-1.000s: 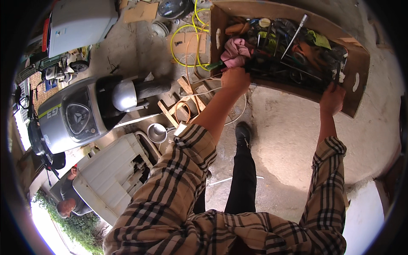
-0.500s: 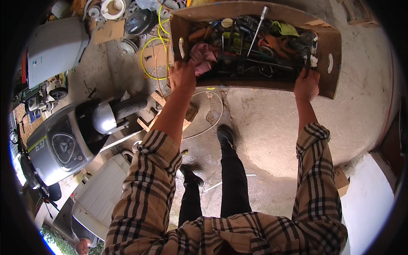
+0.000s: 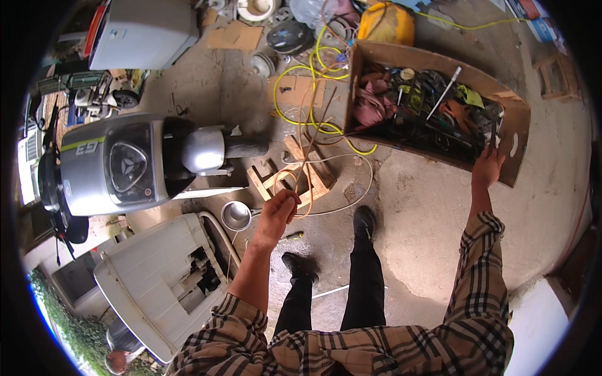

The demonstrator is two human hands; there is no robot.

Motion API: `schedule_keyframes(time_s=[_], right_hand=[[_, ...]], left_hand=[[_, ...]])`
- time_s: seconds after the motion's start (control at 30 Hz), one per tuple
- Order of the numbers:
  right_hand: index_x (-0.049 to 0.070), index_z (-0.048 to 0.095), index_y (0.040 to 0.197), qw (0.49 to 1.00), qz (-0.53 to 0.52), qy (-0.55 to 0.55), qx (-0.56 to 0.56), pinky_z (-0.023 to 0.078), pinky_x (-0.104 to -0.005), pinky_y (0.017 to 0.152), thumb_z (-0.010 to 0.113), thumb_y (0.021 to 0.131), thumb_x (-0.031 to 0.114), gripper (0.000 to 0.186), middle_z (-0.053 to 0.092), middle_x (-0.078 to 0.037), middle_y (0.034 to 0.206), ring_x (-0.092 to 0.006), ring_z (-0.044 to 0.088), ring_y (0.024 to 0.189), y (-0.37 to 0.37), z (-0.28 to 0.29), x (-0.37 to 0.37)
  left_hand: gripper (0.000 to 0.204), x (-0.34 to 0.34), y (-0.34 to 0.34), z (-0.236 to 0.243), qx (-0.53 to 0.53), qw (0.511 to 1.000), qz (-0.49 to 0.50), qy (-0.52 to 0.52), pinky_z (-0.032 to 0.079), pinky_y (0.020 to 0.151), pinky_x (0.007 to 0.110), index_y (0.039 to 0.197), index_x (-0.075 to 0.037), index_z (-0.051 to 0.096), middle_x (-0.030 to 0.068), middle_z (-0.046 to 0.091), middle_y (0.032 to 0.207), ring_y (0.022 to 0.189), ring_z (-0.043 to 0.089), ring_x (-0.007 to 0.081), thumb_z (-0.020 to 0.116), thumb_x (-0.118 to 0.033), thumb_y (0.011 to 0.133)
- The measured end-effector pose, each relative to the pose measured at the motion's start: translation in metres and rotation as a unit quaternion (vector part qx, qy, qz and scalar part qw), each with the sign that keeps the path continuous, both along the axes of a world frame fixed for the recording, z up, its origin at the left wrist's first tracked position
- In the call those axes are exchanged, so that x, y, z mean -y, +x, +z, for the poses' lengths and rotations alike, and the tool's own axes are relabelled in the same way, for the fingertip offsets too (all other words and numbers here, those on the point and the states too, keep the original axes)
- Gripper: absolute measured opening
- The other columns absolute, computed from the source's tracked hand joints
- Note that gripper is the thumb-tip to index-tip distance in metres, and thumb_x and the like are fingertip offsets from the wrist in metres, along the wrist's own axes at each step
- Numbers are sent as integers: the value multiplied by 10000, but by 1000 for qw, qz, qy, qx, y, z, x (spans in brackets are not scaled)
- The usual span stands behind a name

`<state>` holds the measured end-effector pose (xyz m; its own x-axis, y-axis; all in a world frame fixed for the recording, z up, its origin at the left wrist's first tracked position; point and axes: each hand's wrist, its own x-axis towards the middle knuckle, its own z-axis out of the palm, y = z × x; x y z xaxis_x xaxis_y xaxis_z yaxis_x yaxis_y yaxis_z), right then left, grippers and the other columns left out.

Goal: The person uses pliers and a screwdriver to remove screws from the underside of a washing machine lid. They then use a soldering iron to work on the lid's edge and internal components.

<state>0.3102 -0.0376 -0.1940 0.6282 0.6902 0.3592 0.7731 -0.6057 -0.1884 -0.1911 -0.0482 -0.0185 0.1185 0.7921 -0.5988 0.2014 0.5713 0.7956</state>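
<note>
One slender, brownish, apparently metal rod (image 3: 315, 135) extends from the left hand (image 3: 276, 217).

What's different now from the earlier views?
The bare left hand has come off the left end of the brown open-topped wooden box and drawn back toward the body, apparently pinching a thin brown rod. The box looks shifted rightward, away from the flat brown cardboard. Unchanged: the bare right hand at the box's near right corner; the crumpled pink cloth inside.
</note>
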Motion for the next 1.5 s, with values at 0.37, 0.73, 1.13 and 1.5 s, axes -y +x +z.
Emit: schedule_keyframes(time_s=[0.37, 0.73, 1.13, 1.5], right_hand=[[40, 658, 845, 852, 329, 222, -341, 431, -294, 660, 619, 858, 172, 138, 546, -54, 788, -172, 521, 698, -279, 178, -54], [17, 568, 782, 834, 329, 3, -443, 441, -415, 619, 628, 811, 196, 191, 529, -147, 766, -334, 548, 704, -311, 115, 65], [63, 619, 926, 999, -19, 15, -35, 486, -453, 685, 553, 874, 295, 247, 546, -115, 974, -326, 577, 860, 2, 17, 23], [110, 620, 899, 992, -82, -32, -93, 515, -427, 628, 540, 864, 341, 247, 570, -32, 1004, -285, 624, 766, 13, -10, -6]], left_hand=[[195, 88, -100, 87, 225, 967, 113, -47, 299, 521, 206, 884, -25, 581, 2, 474, 668, 565, 380, 71, 448, -152, 948], [140, 97, -107, 30, -316, 929, -98, 166, 485, 634, 335, 902, -18, 650, 134, 637, 768, 659, 623, 230, 557, -95, 831], [96, -105, 66, -36, -493, 673, -374, 405, 481, 660, 418, 858, -117, 656, 92, 590, 780, 758, 599, 302, 577, -162, 826], [184, -151, 158, -107, -453, 623, -422, 479, 397, 851, 401, 876, -103, 624, 69, 587, 934, 954, 547, 248, 671, -181, 716]])
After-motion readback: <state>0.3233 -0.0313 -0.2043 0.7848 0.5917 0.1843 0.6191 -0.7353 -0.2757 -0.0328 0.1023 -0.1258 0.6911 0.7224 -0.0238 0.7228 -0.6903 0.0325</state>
